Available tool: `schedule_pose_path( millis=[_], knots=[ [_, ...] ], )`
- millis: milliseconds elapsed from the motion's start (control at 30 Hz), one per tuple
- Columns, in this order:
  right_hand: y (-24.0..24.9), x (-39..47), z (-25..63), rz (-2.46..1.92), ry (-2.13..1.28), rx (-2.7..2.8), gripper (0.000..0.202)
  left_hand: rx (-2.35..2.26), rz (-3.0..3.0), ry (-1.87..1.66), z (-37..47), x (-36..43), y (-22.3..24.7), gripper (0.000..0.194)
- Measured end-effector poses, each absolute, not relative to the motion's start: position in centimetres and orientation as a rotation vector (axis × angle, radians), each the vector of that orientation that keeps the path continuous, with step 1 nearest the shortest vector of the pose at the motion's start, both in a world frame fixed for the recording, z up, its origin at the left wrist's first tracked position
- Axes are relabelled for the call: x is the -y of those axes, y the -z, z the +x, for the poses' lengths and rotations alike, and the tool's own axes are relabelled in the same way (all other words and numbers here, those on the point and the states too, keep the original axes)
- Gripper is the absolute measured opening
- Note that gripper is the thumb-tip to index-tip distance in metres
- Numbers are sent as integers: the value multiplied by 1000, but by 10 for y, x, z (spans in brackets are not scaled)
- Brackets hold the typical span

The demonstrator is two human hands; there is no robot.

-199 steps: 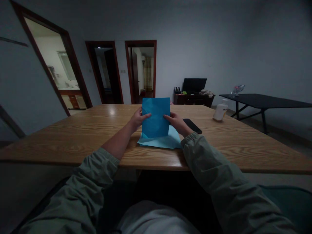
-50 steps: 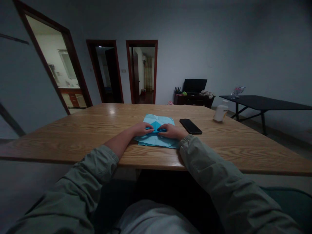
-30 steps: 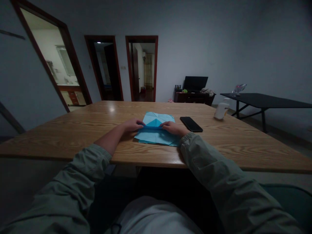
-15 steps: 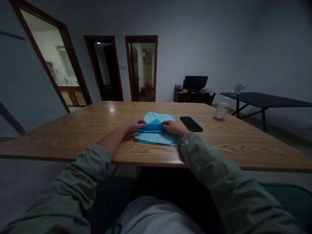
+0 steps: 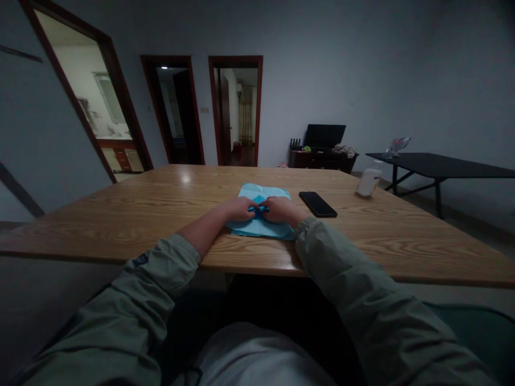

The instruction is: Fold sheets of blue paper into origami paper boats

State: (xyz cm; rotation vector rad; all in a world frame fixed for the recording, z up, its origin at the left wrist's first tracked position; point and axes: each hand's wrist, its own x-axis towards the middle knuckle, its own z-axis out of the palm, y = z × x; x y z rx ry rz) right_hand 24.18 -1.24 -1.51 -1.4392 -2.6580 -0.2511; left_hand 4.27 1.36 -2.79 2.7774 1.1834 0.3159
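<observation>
Light blue paper sheets (image 5: 263,229) lie on the wooden table in front of me, with creases in them. On top of them is a darker blue folded paper (image 5: 259,201), whose raised point shows beyond my fingers. My left hand (image 5: 241,209) is closed on the left part of the folded paper. From the other side my right hand (image 5: 279,209) grips the same paper, its fingertips close to those of my left hand. Both hands cover most of the folded piece.
A black phone (image 5: 317,204) lies right of the paper on the wooden table (image 5: 161,214). A whitish bottle (image 5: 369,181) stands further right. Beyond are a dark table (image 5: 446,163) and a cabinet with a screen (image 5: 325,136).
Both hands have moved inward along the folded paper, my left hand to the right and my right slightly left. Their fingertips are now close together over its middle.
</observation>
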Motion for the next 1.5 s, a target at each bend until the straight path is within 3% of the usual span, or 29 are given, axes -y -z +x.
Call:
schedule_pose_path(
  millis=[367,700,967,1200,1333,1500],
  knots=[
    [9,7,240,-1571,215,2671,37,-1377,2441,-778,-25,-24,13,34],
    [7,11,240,-1528,190,2672,35,-1307,2402,-443,-7,-13,19,33],
    [14,-4,262,-1459,-287,2515,40,-1278,2431,-464,-7,-15,24,31],
    [13,-5,255,-1503,-106,2450,42,-1373,2422,-537,0,-29,30,40],
    [16,-13,271,-1423,-312,2357,43,-1365,2399,-542,-3,-32,35,41],
    [22,-21,312,-1364,-278,2152,25,-1365,2395,-560,-6,-30,36,41]
  ],
)
